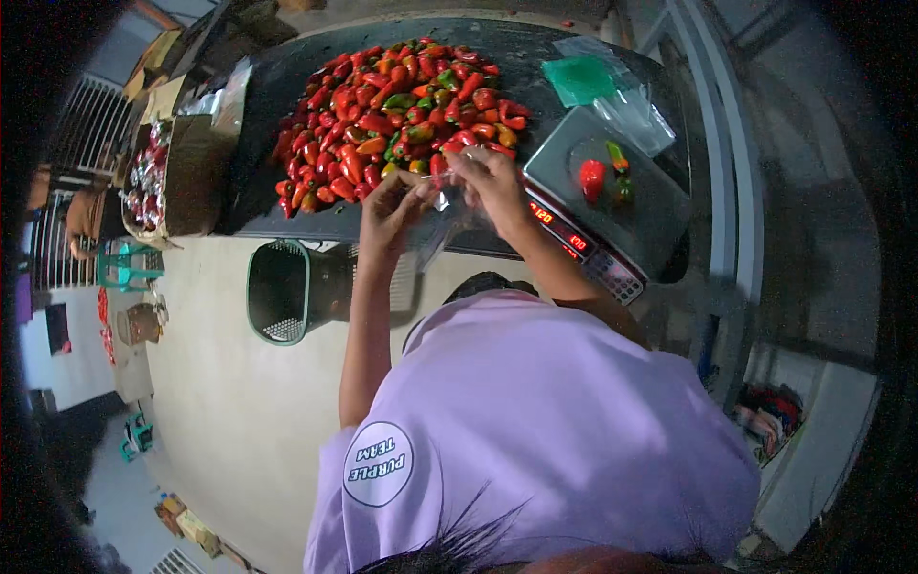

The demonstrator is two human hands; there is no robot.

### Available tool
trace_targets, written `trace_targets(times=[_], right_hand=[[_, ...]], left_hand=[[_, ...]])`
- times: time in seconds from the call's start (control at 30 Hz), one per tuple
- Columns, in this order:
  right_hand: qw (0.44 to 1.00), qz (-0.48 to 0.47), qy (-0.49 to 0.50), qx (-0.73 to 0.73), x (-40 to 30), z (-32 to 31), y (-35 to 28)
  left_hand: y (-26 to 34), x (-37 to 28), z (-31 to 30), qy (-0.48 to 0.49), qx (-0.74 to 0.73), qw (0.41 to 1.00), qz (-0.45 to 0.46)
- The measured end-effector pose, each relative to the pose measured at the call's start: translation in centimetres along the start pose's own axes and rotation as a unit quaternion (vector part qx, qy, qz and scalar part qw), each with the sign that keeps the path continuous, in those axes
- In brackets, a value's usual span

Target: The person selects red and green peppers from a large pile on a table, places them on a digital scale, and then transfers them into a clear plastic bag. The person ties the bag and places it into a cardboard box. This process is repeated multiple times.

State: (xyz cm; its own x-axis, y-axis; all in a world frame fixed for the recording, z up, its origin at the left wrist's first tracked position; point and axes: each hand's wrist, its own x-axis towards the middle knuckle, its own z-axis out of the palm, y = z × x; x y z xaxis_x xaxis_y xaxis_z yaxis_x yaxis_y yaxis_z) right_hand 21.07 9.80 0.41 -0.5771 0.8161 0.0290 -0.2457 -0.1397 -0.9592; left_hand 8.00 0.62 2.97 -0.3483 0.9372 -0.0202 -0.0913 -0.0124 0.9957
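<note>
My left hand [389, 212] and my right hand [491, 183] pinch a clear plastic bag [430, 237] between them, at the front edge of a dark table. Most of the bag hangs below my fingers; whether anything is inside I cannot tell. Just beyond my hands lies a large heap of peppers [351, 100], mostly red with some green and orange. To the right of my right hand stands a digital scale [652, 222] with lit red digits. On its platform rest a red pepper [592, 179] and a green-and-orange pepper [617, 158], with a darker green piece beside them.
Clear plastic bags [635, 118] and a green plastic packet [579, 79] lie behind the scale. A cardboard box [193, 172] of wrapped peppers stands left. A plastic basket [308, 294] sits on the floor below the table. Grey metal posts [739, 151] rise at right.
</note>
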Motion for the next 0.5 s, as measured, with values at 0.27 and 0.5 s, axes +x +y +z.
trace_targets(times=[0.27,0.5], right_hand=[[0.995,0.041,-0.049,-0.076,-0.6,0.5,-0.9],[0.998,0.018,-0.044,-0.042,-0.4,3.3,-1.2]], left_hand=[[-0.3,-1.0,-0.8,0.005,0.062,0.998,0.018],[-1.4,-1.1,-1.8,0.053,0.120,0.989,0.075]])
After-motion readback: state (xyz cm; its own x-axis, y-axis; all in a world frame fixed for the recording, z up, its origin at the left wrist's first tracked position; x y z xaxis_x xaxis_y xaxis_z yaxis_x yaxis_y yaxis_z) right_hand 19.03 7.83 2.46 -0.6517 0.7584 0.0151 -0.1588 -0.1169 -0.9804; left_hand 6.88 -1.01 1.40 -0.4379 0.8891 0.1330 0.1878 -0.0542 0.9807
